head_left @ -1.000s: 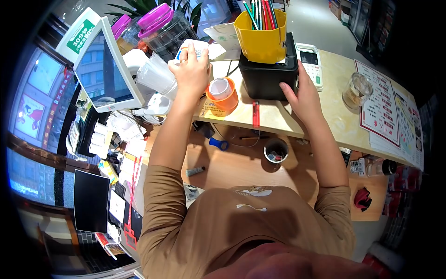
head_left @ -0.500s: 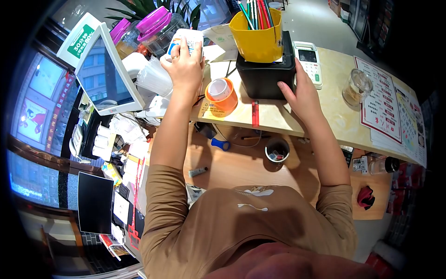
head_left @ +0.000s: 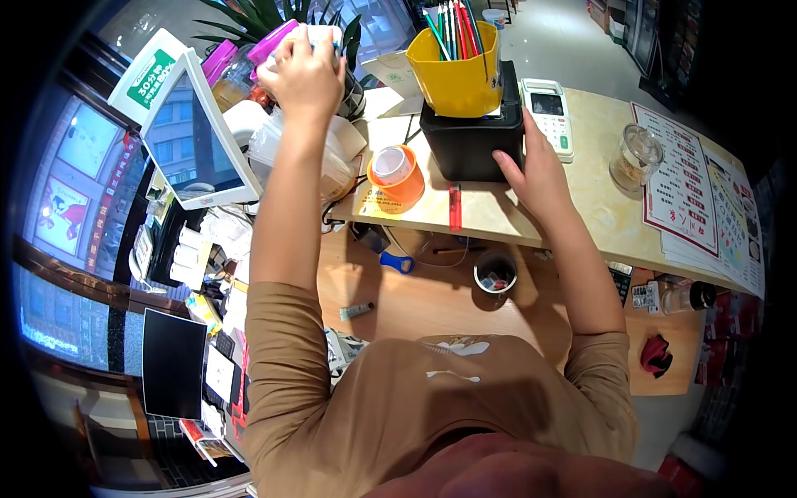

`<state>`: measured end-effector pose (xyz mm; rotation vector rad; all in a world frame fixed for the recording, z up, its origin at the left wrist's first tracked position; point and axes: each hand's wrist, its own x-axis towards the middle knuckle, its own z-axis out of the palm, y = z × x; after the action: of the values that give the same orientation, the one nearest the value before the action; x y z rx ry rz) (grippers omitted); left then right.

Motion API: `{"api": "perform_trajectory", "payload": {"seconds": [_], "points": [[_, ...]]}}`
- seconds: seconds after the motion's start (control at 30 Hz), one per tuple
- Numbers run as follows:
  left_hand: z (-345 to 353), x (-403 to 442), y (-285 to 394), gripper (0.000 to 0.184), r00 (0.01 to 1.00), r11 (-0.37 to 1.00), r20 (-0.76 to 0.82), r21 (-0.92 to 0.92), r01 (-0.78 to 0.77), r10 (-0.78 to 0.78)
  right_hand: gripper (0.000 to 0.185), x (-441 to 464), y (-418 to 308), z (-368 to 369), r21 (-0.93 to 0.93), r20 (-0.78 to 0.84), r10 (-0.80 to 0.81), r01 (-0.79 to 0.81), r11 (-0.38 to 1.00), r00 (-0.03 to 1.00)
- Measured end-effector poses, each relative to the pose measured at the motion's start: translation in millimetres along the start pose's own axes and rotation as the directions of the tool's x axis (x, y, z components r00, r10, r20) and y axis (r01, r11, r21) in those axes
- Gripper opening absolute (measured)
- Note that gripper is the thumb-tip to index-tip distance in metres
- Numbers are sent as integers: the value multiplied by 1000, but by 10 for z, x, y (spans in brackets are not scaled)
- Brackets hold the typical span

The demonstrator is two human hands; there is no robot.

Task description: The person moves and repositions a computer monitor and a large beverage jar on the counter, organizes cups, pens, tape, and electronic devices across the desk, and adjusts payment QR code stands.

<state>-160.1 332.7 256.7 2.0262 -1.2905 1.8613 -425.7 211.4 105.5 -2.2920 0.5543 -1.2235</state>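
Observation:
My left hand [head_left: 305, 73] is raised at the upper left, its fingers curled over a white plastic container [head_left: 330, 35] that is mostly hidden behind them. Beside this hand stand clear jars with pink lids [head_left: 272, 41]. My right hand [head_left: 538, 170] grips the right front corner of a black box [head_left: 469, 148], thumb on the front and fingers along the side. On top of the box sits a yellow holder [head_left: 455, 83] full of coloured pencils [head_left: 458, 31].
An orange cup [head_left: 398, 192] with a white cup inside stands near the counter's front edge, left of a red lighter-like stick [head_left: 455, 207]. Right of the box lie a card terminal [head_left: 550, 120], a glass jar [head_left: 635, 158] and menus [head_left: 677, 187]. A screen [head_left: 198, 137] stands left.
My left hand has lifted the white container up and left, away from the counter and toward the pink-lidded jars. My right hand stays on the black box.

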Motion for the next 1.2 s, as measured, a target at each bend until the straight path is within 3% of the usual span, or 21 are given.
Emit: {"api": "perform_trajectory", "payload": {"seconds": [0.07,0.13,0.2,0.23,0.27,0.33,0.37,0.5,0.6,0.7,0.73,0.77,0.87,0.93,1.1,1.2], "points": [[-180,342,-51,44,975,997,212,25,70,-74,72,4,7,2,2,-3,-8,8,1000,1000],[-273,598,-54,47,971,980,205,174,92,-127,72,-3,6,-1,3,-5,-10,10,1000,1000],[-198,917,-345,35,932,972,315,-91,217,-179,72,-2,2,-10,-2,-5,-11,11,1000,1000],[-85,1015,-531,38,920,966,363,-144,215,-150,72,-5,0,-11,-6,-3,-10,10,1000,1000],[2,1058,-634,38,939,971,289,-88,221,-188,72,-5,-1,-10,-9,-4,-10,10,1000,1000],[-10,1301,-773,38,835,943,479,-41,330,-271,72,-9,-11,-16,-26,4,3,-2,1000,1000],[233,1324,-1001,36,858,935,437,-95,343,-270,72,-4,-21,-18,-33,7,7,-7,999,1000],[471,1461,-1382,28,861,974,493,-106,202,-125,72,12,-59,-39,17,25,48,-48,999,999],[880,1553,-1746,23,871,995,481,-19,-100,97,72,15,-54,-29,9,10,31,-32,999,999],[1295,1499,-2123,16,910,912,123,-159,-377,397,72,24,-83,-44,31,28,46,-46,998,999],[1417,1497,-2224,14,923,901,77,-259,-347,378,72,25,-83,-45,29,27,47,-48,998,999],[1533,1523,-2323,16,933,926,145,-244,-290,330,72,20,-83,-44,18,23,46,-46,999,999],[1332,1662,-2133,21,892,997,445,-23,-75,77,72,17,-86,-48,34,37,55,-56,998,998],[1239,1702,-2010,25,837,996,547,93,-16,-38,72,16,-96,-50,15,38,56,-57,998,998],[1103,1880,-1832,36,763,974,626,227,17,-159,74,16,-105,-69,9,70,75,-76,997,995],[806,1860,-1721,40,729,975,679,209,-78,-87,75,13,-105,-71,1,75,76,-76,997,994]]}}
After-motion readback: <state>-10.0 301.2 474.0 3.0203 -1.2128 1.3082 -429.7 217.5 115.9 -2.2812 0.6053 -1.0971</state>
